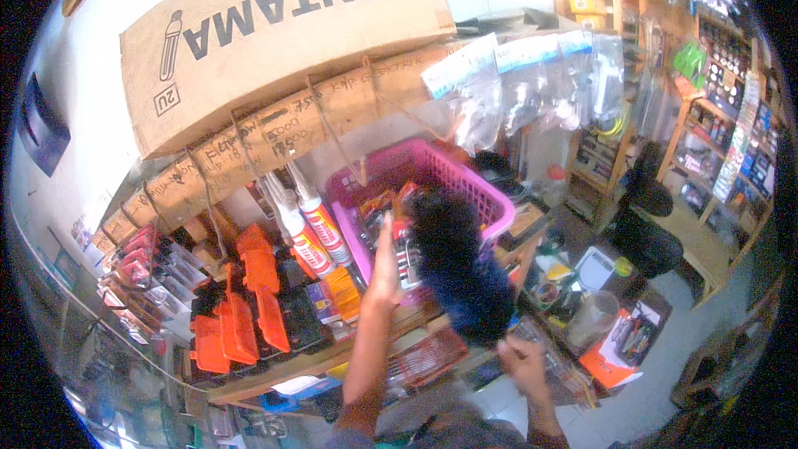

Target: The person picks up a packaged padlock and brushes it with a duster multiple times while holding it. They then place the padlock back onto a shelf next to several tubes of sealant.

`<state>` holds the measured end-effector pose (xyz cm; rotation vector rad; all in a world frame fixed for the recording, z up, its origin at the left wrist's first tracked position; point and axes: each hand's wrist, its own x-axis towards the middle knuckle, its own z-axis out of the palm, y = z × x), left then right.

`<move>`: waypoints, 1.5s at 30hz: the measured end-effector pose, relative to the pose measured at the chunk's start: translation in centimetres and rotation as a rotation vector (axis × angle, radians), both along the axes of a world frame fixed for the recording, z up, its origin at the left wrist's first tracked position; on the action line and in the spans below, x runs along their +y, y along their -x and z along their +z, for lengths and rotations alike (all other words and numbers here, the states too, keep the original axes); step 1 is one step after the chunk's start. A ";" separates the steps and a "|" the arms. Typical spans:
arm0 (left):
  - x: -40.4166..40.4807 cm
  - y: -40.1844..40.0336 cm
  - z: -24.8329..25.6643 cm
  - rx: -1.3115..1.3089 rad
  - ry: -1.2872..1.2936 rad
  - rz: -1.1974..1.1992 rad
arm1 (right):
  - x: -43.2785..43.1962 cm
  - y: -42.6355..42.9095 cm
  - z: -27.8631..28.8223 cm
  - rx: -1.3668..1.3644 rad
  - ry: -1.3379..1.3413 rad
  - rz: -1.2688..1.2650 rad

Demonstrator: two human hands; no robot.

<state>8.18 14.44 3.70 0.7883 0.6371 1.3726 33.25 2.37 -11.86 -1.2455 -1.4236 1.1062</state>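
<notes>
My right hand (pixel 525 358) is closed at the lower end of a dark, fluffy duster (pixel 464 268), black at the top and navy below. The duster leans up across the front of a pink plastic basket (pixel 495 190) and covers part of it. My left hand (pixel 388 262) is raised edge-on at the basket's near side, beside packaged goods (pixel 408 259) with black and white stripes. Blur and the angle hide whether its fingers touch them. Inside the basket lie several small packets (pixel 380 199), partly behind the duster.
White-and-red sealant cartridges (pixel 312 249) stand left of the basket, beside orange plastic scrapers (pixel 234 330). A large cardboard box (pixel 280 31) rests above a wooden beam (pixel 336 100) with hooks. Plastic bags (pixel 536 93) hang at right. Below are a clear jar (pixel 595 315) and black chair (pixel 645 240).
</notes>
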 end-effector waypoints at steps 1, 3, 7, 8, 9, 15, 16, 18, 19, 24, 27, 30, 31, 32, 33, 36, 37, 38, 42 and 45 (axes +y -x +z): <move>0.0 0.3 0.0 0.107 0.099 0.024 | -0.2 0.2 0.6 0.002 -0.013 -0.021; -1.0 -0.6 0.3 -0.150 -0.101 -0.028 | -0.2 0.2 0.5 0.033 0.039 0.062; -1.0 -0.4 1.5 0.068 0.047 0.071 | 0.3 -0.5 1.0 0.018 0.013 0.004; -0.9 -0.6 0.9 0.005 0.067 0.055 | 0.3 -0.6 1.4 0.004 0.006 -0.022; -1.1 -0.6 0.5 -0.059 0.085 0.046 | 0.3 -0.7 2.1 -0.117 0.059 0.105; -1.2 0.8 -0.2 -0.155 0.039 0.000 | 0.1 1.1 1.7 -0.078 -0.135 0.090; -1.0 0.7 -0.3 -0.153 0.043 -0.003 | 0.3 0.9 1.4 -0.092 -0.104 0.073; -0.6 0.7 -0.4 -0.169 0.040 -0.020 | 0.7 0.3 1.4 -0.078 -0.024 0.141; -0.7 0.8 -0.3 -0.178 0.028 -0.027 | 0.7 0.4 1.6 -0.081 -0.023 0.145; -0.5 0.8 0.4 -0.043 0.191 0.059 | 1.0 0.4 2.6 -0.082 -0.148 0.048; -0.5 0.7 -0.5 -0.418 -0.012 -0.155 | 1.1 -0.2 2.5 -0.018 -0.002 0.191; -0.3 0.9 -0.2 -0.265 0.086 -0.041 | 0.7 0.4 2.6 -0.006 -0.056 0.099; -0.4 0.8 0.0 -0.180 0.074 0.032 | 0.7 0.4 2.7 0.039 -0.061 0.097; -0.7 0.6 0.3 -0.092 0.070 0.106 | 0.7 0.3 2.4 0.033 -0.060 0.104; -1.1 0.5 0.8 -0.097 0.070 0.110 | 0.8 0.2 2.1 0.018 -0.048 0.147; -1.7 0.3 1.9 -0.096 0.145 0.082 | 0.4 0.4 2.3 0.066 0.042 0.127; -1.9 0.2 2.2 -0.095 0.172 0.071 | 0.2 0.5 2.6 0.133 0.120 0.058; -2.0 -0.2 2.6 -0.028 0.146 0.100 | 0.4 0.2 2.4 0.130 0.123 0.058; -0.2 0.9 0.2 -0.195 0.018 -0.056 | 0.2 0.3 3.2 0.083 0.032 0.152; -0.3 0.4 0.1 -0.169 -0.016 -0.031 | 0.2 0.2 3.1 0.093 -0.026 0.140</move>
